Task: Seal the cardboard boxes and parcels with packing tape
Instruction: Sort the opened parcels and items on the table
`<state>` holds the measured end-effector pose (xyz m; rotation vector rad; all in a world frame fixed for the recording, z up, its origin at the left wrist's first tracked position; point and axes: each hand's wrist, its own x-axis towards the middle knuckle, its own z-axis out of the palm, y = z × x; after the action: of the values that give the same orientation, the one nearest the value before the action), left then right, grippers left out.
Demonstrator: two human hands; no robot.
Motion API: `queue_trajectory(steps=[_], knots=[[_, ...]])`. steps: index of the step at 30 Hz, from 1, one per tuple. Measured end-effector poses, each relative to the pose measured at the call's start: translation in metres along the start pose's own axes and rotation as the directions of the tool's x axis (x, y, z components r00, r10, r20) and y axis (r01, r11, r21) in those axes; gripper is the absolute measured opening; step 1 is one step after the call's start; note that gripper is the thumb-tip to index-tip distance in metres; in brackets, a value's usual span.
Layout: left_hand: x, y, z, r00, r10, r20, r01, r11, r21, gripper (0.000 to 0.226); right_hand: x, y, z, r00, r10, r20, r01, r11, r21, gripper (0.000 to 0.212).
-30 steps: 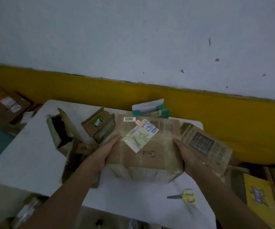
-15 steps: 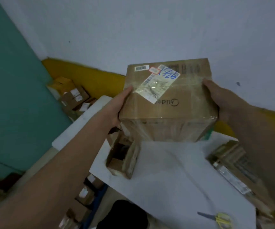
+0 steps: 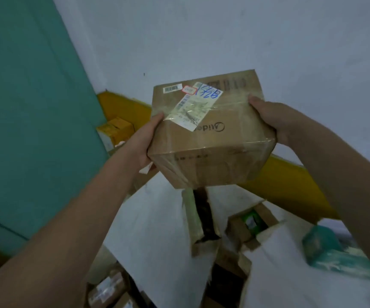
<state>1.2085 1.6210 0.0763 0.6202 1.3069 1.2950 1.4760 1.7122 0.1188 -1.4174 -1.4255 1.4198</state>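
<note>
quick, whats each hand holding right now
Left hand: holds the taped cardboard box by its left side.
Right hand: holds the same box by its right side.

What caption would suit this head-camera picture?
Left hand and right hand hold a taped cardboard box above the white table.

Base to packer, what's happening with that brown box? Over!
Left hand and right hand grip the taped brown cardboard box by its sides. Box held in air above white table. Open cardboard boxes below, not touching.
</note>
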Motion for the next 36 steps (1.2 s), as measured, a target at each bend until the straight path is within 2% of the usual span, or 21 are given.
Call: queue_trajectory(steps=[5,8,11,13,18,20,21,23,25,26,28,30,32,34,36], knots=[[0.090,0.017,-0.076,0.993,-0.040,-0.109,0.030,0.995,-0.094,0.032,0.126,-0.011,0.101,0.997,-0.023,0.075,0.032,0.993,-0.117,0.048],[0.139,0.008,-0.105,0.986,-0.065,-0.156,0.042,0.988,-0.147,0.036,0.186,0.005,0.143,0.998,-0.012,0.063,0.027,0.971,-0.236,0.055],[0.188,-0.021,-0.126,0.971,-0.079,-0.226,0.032,0.978,-0.205,0.047,0.239,0.025,0.172,0.999,-0.024,0.036,0.036,0.922,-0.386,0.051],[0.212,-0.047,-0.134,0.958,-0.093,-0.272,0.022,0.968,-0.252,0.059,0.272,0.038,0.186,0.996,-0.078,0.049,0.092,0.857,-0.506,0.047],[0.234,-0.102,-0.120,0.927,-0.165,-0.337,0.023,0.922,-0.388,0.051,0.338,0.063,0.215,0.971,-0.197,0.134,0.232,0.663,-0.711,0.038],[0.240,-0.122,-0.108,0.922,-0.188,-0.338,0.047,0.921,-0.386,0.062,0.356,0.080,0.221,0.969,-0.187,0.161,0.242,0.583,-0.776,0.032],[0.241,-0.130,-0.101,0.921,-0.210,-0.327,0.072,0.919,-0.388,0.067,0.364,0.093,0.225,0.974,-0.158,0.163,0.223,0.537,-0.813,0.037],[0.241,-0.145,-0.083,0.896,-0.232,-0.378,0.138,0.956,-0.259,0.068,0.370,0.121,0.231,0.985,-0.070,0.161,0.175,0.413,-0.894,0.054],[0.237,-0.155,-0.068,0.859,-0.198,-0.473,0.189,0.980,-0.067,0.096,0.369,0.142,0.235,0.985,-0.079,0.156,0.174,0.336,-0.926,0.059],[0.237,-0.156,-0.065,0.849,-0.185,-0.496,0.195,0.980,-0.032,0.102,0.369,0.145,0.236,0.981,-0.111,0.159,0.187,0.321,-0.928,0.059],[0.242,-0.160,-0.067,0.836,-0.174,-0.520,0.192,0.981,-0.019,0.099,0.371,0.142,0.234,0.974,-0.130,0.183,0.217,0.329,-0.919,0.059],[0.245,-0.161,-0.071,0.842,-0.175,-0.511,0.207,0.978,0.006,0.095,0.374,0.140,0.232,0.971,-0.117,0.208,0.235,0.321,-0.917,0.059],[0.239,-0.155,-0.072,0.856,-0.128,-0.501,0.206,0.973,0.104,0.103,0.370,0.143,0.231,0.966,-0.146,0.212,0.248,0.300,-0.921,0.060],[0.229,-0.146,-0.077,0.846,0.030,-0.533,0.157,0.941,0.301,0.116,0.360,0.148,0.231,0.963,-0.179,0.203,0.247,0.271,-0.930,0.060],[0.220,-0.136,-0.083,0.803,0.302,-0.514,-0.014,0.871,0.491,0.104,0.343,0.153,0.227,0.962,-0.180,0.207,0.251,0.268,-0.930,0.059]])
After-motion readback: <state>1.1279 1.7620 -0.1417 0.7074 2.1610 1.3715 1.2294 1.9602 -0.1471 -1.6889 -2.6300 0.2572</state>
